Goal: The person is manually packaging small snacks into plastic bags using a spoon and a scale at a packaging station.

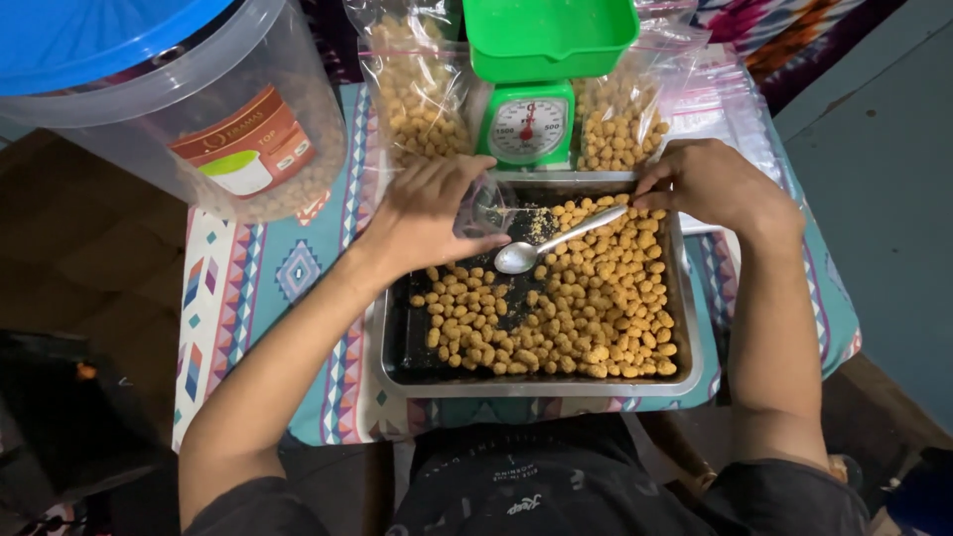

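A metal tray [392, 337] lies in front of me, filled with several small round golden snack balls [581, 313]. My left hand [432, 208] is at the tray's far left corner, gripping a small clear plastic bag [488, 203]. My right hand [710, 184] is at the far right edge, fingers closed on the handle of a metal spoon [541, 248]. The spoon's bowl rests over the snacks near the bag's mouth and looks bare.
A green kitchen scale [526, 124] with a green pan stands just beyond the tray. Filled clear bags [417, 94] of snacks flank it. A large clear tub [213, 119] with a blue lid stands at the far left. A patterned cloth [253, 273] covers the small table.
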